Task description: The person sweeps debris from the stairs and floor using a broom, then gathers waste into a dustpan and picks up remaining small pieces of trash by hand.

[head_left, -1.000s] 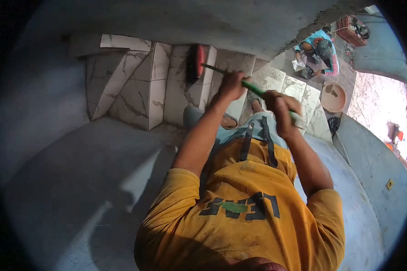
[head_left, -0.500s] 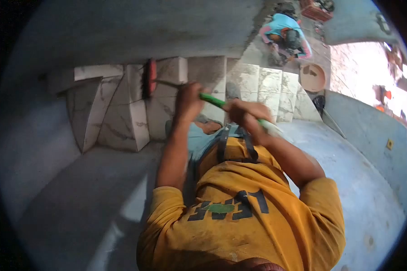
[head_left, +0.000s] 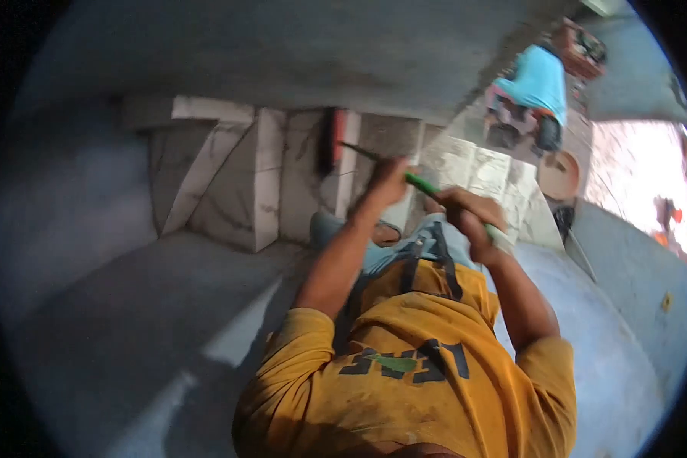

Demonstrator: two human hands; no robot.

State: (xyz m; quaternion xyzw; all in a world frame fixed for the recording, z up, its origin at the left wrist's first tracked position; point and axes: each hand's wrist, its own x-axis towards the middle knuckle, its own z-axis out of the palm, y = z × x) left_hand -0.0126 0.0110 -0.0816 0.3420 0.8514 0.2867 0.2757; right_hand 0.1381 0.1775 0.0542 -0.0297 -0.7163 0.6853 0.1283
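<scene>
My left hand (head_left: pixel 389 182) is closed round the green handle of a broom (head_left: pixel 423 184), partway along it. Farther back, my right hand (head_left: pixel 475 217) grips the same handle near its pale end. The broom's red head (head_left: pixel 337 137), with dark bristles, is at the edge of a marbled tile step (head_left: pixel 304 179), by the wall. Slightly blurred, the head hides where the bristles meet the tile. One of my feet (head_left: pixel 386 234) shows on the stairs below my left forearm.
Tiled stairs run along a grey wall (head_left: pixel 282 57). At upper right, a person in a light blue top (head_left: pixel 538 80) bends down near a round basin (head_left: pixel 559 175) and a red crate (head_left: pixel 582 49). A dark bag (head_left: pixel 563 220) lies beside a low blue wall (head_left: pixel 633 244).
The broom head has moved right across the step, from its inner side to its edge, both hands moving with it. My view has shifted, and the other person has changed posture.
</scene>
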